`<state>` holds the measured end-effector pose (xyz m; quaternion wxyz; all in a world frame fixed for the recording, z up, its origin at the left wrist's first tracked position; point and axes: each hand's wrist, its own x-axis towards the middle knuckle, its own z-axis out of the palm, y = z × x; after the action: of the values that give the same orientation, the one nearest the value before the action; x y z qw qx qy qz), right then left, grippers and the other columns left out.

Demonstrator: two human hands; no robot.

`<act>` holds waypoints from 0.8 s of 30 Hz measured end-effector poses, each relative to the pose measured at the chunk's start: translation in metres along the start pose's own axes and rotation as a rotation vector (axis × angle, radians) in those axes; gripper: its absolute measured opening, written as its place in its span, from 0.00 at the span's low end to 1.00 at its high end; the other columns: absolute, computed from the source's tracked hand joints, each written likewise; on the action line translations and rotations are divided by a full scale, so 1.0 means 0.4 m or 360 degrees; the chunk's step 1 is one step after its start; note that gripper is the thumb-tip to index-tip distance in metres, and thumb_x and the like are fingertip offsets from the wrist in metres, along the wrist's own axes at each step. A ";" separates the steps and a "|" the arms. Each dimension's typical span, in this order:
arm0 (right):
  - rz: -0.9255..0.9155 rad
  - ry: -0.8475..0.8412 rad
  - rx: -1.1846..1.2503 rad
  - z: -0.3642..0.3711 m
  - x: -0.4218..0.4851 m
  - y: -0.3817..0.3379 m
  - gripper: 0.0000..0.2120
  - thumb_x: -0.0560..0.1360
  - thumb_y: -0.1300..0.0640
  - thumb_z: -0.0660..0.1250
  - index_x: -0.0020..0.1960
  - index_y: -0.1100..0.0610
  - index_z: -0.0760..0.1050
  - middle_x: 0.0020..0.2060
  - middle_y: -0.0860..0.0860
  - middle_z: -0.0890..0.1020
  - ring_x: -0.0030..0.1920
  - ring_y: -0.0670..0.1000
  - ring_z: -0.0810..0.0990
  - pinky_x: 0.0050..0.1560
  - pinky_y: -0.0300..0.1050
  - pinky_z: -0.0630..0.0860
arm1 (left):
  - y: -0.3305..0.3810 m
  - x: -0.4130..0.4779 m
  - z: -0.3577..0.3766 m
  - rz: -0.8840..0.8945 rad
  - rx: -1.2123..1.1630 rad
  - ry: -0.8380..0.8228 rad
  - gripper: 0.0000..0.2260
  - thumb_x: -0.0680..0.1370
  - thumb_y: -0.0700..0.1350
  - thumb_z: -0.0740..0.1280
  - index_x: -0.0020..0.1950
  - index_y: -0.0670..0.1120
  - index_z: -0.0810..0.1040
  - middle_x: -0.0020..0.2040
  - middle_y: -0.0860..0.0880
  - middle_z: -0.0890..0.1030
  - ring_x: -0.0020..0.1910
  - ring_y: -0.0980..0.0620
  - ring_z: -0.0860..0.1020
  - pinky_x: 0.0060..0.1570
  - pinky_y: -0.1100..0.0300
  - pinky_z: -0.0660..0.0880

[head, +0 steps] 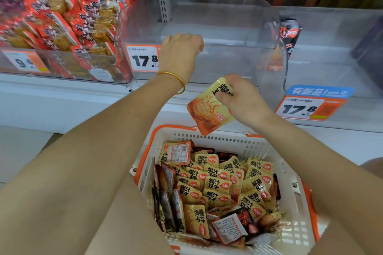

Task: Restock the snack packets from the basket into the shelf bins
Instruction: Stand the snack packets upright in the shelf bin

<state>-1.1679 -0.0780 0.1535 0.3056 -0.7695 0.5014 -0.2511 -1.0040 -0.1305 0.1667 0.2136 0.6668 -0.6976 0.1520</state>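
1. While your right hand (242, 99) pinches the yellow packet (209, 109) by its upper end above the basket (238, 141), its long axis slants down and left.
2. Glossy yellow-orange pouch, bold black characters, printed face toward you.
3. Your left hand (180, 51) curls over the front lip of the clear bin (228, 16).

This was a shop. Above the right hand (242, 97), which gripped a yellow snack packet (209, 107), stood a clear plastic bin (228, 27) on white shelving (62, 97). Orange price tags (143, 59) (310, 108) marked 17.8 hung to either side, red packets (62, 18) crowded upper-left, and a stocked shopping basket (217, 136) sat below.
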 end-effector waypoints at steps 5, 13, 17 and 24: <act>-0.0036 0.0037 0.0048 -0.023 -0.019 -0.030 0.06 0.78 0.60 0.62 0.49 0.63 0.68 0.39 0.58 0.74 0.40 0.61 0.73 0.41 0.56 0.72 | -0.005 -0.033 -0.023 0.0027 -0.0033 -0.0036 0.11 0.78 0.35 0.59 0.56 0.47 0.76 0.54 0.46 0.79 0.57 0.43 0.70 0.52 0.56 0.58; -0.0204 0.0297 0.0160 -0.114 -0.076 -0.090 0.04 0.75 0.57 0.68 0.45 0.55 0.73 0.36 0.44 0.75 0.38 0.44 0.75 0.37 0.39 0.69 | -0.014 -0.116 -0.068 0.0128 -0.0097 -0.0187 0.09 0.79 0.39 0.60 0.55 0.45 0.79 0.52 0.44 0.81 0.55 0.41 0.74 0.53 0.52 0.64; -0.0235 0.0442 0.0315 -0.149 -0.074 -0.114 0.04 0.74 0.57 0.70 0.45 0.54 0.75 0.38 0.46 0.79 0.44 0.49 0.80 0.46 0.44 0.74 | -0.027 -0.161 -0.090 0.0264 -0.0174 -0.0246 0.06 0.76 0.40 0.64 0.50 0.43 0.80 0.47 0.43 0.82 0.50 0.39 0.77 0.50 0.49 0.70; -0.0195 0.0412 0.0510 -0.156 0.005 -0.126 0.03 0.74 0.58 0.69 0.46 0.57 0.79 0.40 0.44 0.79 0.44 0.47 0.79 0.42 0.38 0.75 | -0.025 -0.176 -0.137 0.0216 -0.0240 -0.0501 0.05 0.76 0.39 0.65 0.49 0.39 0.79 0.46 0.40 0.81 0.49 0.39 0.76 0.43 0.54 0.68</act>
<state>-1.1793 -0.0779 0.2331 0.3413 -0.7015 0.4424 -0.4424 -0.9873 -0.0431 0.1779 0.1405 0.6159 -0.7751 0.0071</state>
